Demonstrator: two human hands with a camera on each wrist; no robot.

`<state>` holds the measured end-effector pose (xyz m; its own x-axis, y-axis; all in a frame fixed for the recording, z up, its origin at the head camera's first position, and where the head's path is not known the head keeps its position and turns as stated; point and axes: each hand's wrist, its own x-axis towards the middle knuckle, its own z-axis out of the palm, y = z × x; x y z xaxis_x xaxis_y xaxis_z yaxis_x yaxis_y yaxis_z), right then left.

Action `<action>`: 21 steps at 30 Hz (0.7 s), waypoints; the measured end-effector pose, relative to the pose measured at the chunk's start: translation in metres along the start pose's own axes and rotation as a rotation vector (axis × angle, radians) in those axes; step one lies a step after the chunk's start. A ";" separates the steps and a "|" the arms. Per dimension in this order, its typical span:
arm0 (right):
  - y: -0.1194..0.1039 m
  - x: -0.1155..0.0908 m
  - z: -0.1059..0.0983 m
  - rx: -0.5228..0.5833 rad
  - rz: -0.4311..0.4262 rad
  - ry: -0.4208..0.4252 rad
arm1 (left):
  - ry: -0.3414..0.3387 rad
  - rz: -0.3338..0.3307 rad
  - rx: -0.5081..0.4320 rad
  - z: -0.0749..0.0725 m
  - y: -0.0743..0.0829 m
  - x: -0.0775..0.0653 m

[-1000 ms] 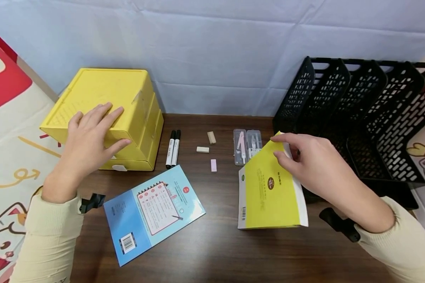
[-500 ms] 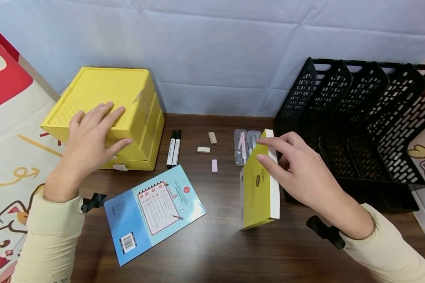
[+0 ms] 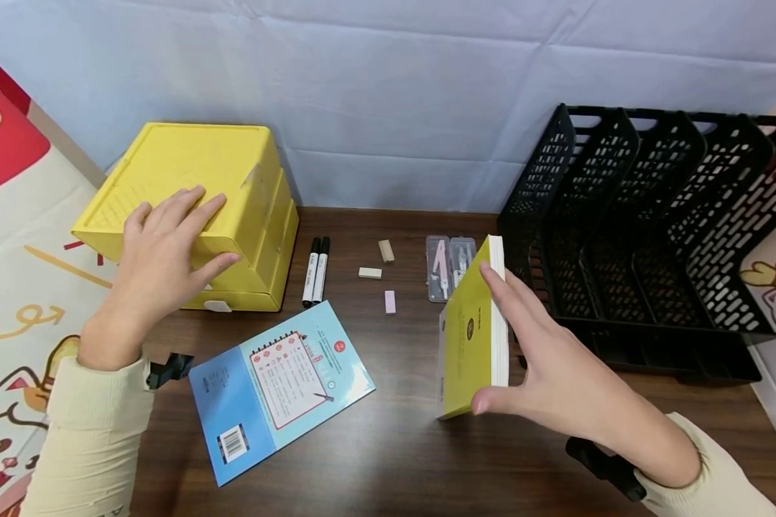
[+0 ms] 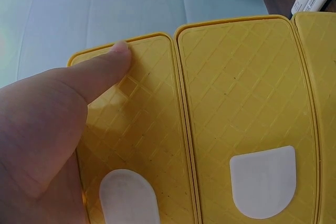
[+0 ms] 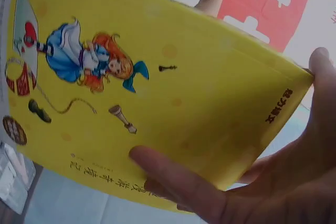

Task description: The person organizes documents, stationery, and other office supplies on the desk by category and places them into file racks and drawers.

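Note:
A thick yellow book (image 3: 469,330) stands upright on its edge, its page block facing up and right. My right hand (image 3: 556,366) spans it from the right, fingertips near its far upper part and thumb at its near end. In the right wrist view, a finger lies on the illustrated cover (image 5: 173,82) and the thumb (image 5: 321,64) meets a corner. My left hand (image 3: 158,251) rests on top of a yellow drawer box (image 3: 200,158), fingers spread. Its thumb (image 4: 107,66) lies against the top drawer's front in the left wrist view.
A blue notebook (image 3: 281,391) lies at front centre. Two markers (image 3: 315,271), several erasers (image 3: 370,273) and a compass set in a clear case (image 3: 440,269) lie behind it. A black file rack (image 3: 634,266) with several slots stands at the right.
The yellow book has turned from showing its cover to standing more edge-on. My right hand has shifted from its top corner to spanning its upper edge. My left hand has stayed put.

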<state>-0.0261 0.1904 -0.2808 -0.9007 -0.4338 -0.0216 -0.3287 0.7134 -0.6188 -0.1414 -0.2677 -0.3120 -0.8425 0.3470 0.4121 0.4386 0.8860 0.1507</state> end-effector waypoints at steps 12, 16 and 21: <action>0.003 -0.003 0.019 0.058 -0.109 0.115 | -0.006 -0.015 -0.003 0.000 -0.001 -0.001; 0.005 -0.007 0.028 0.151 -0.127 0.160 | -0.008 -0.018 -0.003 0.000 0.000 -0.001; 0.003 -0.013 0.033 0.235 -0.012 0.178 | -0.008 -0.017 -0.006 0.000 0.000 -0.001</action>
<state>-0.0057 0.1797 -0.3086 -0.9396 -0.3235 0.1120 -0.2837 0.5528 -0.7835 -0.1410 -0.2682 -0.3126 -0.8525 0.3340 0.4020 0.4255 0.8902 0.1629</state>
